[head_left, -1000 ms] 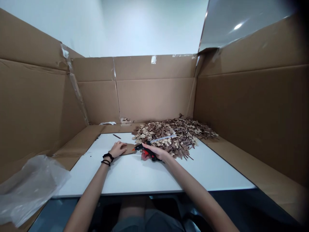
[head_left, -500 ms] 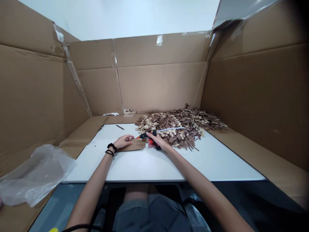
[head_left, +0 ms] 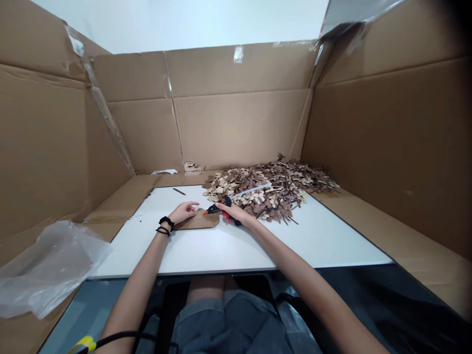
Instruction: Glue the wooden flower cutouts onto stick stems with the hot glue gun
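Observation:
A black and red glue gun (head_left: 213, 208) with an orange tip is gripped in my right hand (head_left: 236, 213), its nozzle pointing left and down at a brown cardboard piece (head_left: 201, 221). A long pale glue stick (head_left: 252, 190) sticks out of its back end over the pile. My left hand (head_left: 185, 212) rests at the left edge of the cardboard, fingers curled toward the thumb; whether anything small is between the fingertips cannot be made out. The cardboard lies flat on the white board (head_left: 221, 250).
A large heap of brown and cream flower-shaped pieces (head_left: 273, 191) lies behind and right of my hands. One thin dark strip (head_left: 179, 191) is at the back left. Crumpled clear plastic (head_left: 51, 265) lies far left. Cardboard walls (head_left: 239, 123) enclose the board.
The glue gun's nozzle has swung down and left onto the cardboard, and its glue stick now tilts upward. My left hand has moved slightly off the cardboard's middle. The whole view has shifted a little.

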Tool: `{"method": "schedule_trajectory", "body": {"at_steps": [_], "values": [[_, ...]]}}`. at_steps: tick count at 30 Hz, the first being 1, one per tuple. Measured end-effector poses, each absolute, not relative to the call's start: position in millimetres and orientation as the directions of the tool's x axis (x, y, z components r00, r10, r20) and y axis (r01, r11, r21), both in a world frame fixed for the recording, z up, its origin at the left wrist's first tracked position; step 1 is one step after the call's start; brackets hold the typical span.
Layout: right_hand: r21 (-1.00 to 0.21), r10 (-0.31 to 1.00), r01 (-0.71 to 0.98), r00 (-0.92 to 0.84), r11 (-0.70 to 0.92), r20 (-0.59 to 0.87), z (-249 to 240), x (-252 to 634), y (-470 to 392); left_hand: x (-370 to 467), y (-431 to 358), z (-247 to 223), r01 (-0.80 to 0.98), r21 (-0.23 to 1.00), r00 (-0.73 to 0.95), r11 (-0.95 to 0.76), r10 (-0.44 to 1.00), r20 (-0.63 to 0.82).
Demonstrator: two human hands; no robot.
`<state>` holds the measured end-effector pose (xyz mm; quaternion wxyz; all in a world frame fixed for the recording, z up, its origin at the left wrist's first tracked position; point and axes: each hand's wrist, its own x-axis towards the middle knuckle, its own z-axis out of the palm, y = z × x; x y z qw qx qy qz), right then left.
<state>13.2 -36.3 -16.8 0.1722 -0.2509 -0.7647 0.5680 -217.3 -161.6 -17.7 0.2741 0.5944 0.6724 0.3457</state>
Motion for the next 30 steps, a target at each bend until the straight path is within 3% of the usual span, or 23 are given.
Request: {"method": "schedule_trajectory", "body": {"at_steps": [12,20,26,30], "values": [[-0.949,0.588,0.197,-0.808,0.248,-0.014,-14.4,13.9,-38.7,-211.5,-167.0,-6.1,0.591,0.798,-0.135,0.118,0.990,-0.047],[-0.973,0.533,0.147,-0.846,0.175,-0.032,-9.0,20.9,-36.9,-213.6,-164.6,-13.1,0.643,0.763,-0.112,0.066,0.994,0.009],[-0.974,0.610,0.192,-0.788,0.124,-0.078,-12.5,18.3,-38.7,-216.4,-166.3,-8.4,0.726,0.687,-0.125,0.039,0.989,0.076],[-0.965,0.653,0.227,-0.752,0.135,-0.086,-12.4,16.3,-40.0,-210.3,-170.5,0.4,0.780,0.623,-0.107,0.061,0.994,0.036]]}}
